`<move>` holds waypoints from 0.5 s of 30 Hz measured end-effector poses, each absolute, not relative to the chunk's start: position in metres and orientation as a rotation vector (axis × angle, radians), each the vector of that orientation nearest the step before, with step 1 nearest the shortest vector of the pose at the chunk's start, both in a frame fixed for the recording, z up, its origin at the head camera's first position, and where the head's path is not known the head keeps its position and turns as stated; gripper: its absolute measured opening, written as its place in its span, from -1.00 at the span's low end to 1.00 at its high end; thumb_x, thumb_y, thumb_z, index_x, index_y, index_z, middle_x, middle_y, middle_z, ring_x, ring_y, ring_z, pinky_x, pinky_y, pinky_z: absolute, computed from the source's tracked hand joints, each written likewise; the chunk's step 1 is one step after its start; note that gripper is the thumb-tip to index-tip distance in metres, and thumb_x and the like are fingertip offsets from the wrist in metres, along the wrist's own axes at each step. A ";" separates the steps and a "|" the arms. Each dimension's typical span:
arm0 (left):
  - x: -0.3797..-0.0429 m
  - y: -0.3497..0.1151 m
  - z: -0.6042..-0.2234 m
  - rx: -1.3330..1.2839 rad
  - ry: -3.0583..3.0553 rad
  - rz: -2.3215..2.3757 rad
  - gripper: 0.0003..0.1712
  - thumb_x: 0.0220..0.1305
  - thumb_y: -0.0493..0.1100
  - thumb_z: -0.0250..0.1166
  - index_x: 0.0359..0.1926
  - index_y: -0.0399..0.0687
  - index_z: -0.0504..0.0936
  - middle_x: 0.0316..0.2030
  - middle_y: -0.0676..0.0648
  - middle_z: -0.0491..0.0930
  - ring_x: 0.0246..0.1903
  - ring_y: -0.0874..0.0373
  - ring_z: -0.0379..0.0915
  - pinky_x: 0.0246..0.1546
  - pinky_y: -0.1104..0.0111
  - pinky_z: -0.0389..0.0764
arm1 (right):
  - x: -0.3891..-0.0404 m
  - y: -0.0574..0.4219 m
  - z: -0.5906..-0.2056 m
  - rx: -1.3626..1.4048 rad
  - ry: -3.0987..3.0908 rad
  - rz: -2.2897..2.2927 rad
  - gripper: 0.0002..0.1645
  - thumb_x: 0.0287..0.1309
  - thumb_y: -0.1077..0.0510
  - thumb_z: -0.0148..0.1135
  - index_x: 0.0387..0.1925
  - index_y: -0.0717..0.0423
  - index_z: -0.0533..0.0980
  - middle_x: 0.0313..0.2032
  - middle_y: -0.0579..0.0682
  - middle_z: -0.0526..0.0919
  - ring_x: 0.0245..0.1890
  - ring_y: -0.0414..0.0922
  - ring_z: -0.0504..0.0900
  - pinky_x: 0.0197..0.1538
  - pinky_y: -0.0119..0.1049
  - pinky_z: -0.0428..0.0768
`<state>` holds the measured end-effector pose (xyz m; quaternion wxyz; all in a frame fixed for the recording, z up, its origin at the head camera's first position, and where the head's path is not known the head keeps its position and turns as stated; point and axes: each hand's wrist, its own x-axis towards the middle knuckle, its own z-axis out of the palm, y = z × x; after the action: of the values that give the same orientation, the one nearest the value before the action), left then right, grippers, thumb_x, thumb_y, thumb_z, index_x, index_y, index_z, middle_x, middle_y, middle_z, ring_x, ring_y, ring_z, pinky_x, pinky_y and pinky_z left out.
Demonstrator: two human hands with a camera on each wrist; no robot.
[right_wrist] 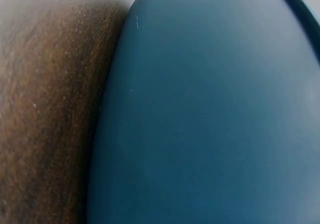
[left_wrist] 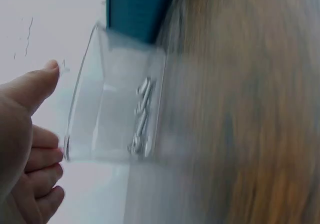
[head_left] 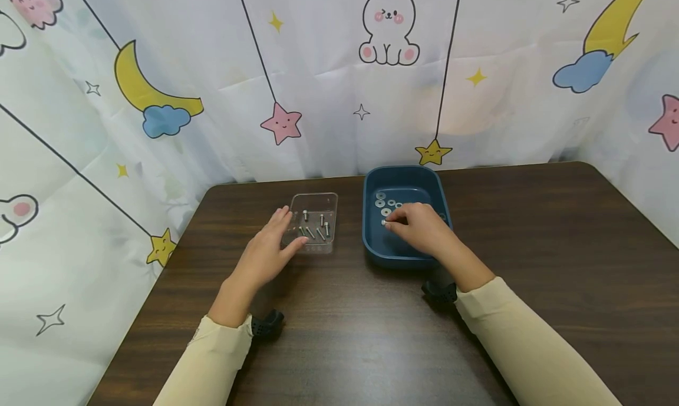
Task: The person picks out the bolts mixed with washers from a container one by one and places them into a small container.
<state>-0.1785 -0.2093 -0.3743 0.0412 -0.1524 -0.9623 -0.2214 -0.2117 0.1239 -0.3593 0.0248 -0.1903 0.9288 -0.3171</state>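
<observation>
My left hand [head_left: 267, 254] lies along the left side of a clear plastic box [head_left: 335, 217], thumb stretched out at its near side. In the left wrist view the fingertips [left_wrist: 56, 155] are at the box's edge; whether they touch it is unclear. Several silver bolts [head_left: 310, 233] lie inside the box. Over a blue bin [head_left: 378, 251], my right hand [head_left: 419, 228] pinches a small silver piece [head_left: 384, 223] between thumb and index finger; its exact kind is too small to tell. Several flat washers [head_left: 380, 203] lie in the bin, partly hidden by that hand.
Both containers stand toward the back of a dark wooden table [head_left: 339, 335], with a gap between them. A printed curtain [head_left: 329, 88] hangs behind the table. The blue bin's outer wall [right_wrist: 200, 109] fills most of the right wrist view.
</observation>
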 end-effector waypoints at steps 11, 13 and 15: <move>-0.185 -0.222 -0.383 -0.465 -2.990 -0.769 -0.10 0.39 0.26 0.13 0.49 -0.21 0.15 0.52 -0.14 0.07 0.50 -0.07 -0.01 0.41 -0.06 0.17 | -0.208 0.118 -0.358 -0.616 2.978 -1.053 -0.75 0.33 0.07 0.24 -0.11 0.12 0.69 -0.23 0.00 0.73 -0.27 -0.11 0.64 -0.18 -0.16 0.67; -0.185 -0.223 -0.384 -0.460 -2.984 -0.772 -0.10 0.38 0.26 0.14 0.49 -0.20 0.17 0.51 -0.13 0.09 0.49 -0.06 0.01 0.41 -0.06 0.18 | -0.207 0.116 -0.357 -0.629 3.006 -1.089 -0.75 0.33 0.08 0.24 -0.10 0.13 0.69 -0.22 0.01 0.72 -0.28 -0.11 0.63 -0.21 -0.16 0.66; -0.186 -0.223 -0.385 -0.455 -2.981 -0.779 -0.10 0.37 0.26 0.16 0.49 -0.20 0.18 0.51 -0.13 0.10 0.49 -0.07 0.02 0.40 -0.06 0.19 | -0.205 0.112 -0.355 -0.648 3.043 -1.128 -0.75 0.33 0.08 0.25 -0.10 0.13 0.69 -0.22 0.01 0.72 -0.30 -0.11 0.62 -0.25 -0.18 0.65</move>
<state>-0.1862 -0.2228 -0.3846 0.0135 -0.1461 -0.9570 -0.2502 -0.2050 0.1122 -0.3551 -0.0839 -0.1951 0.9162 -0.3397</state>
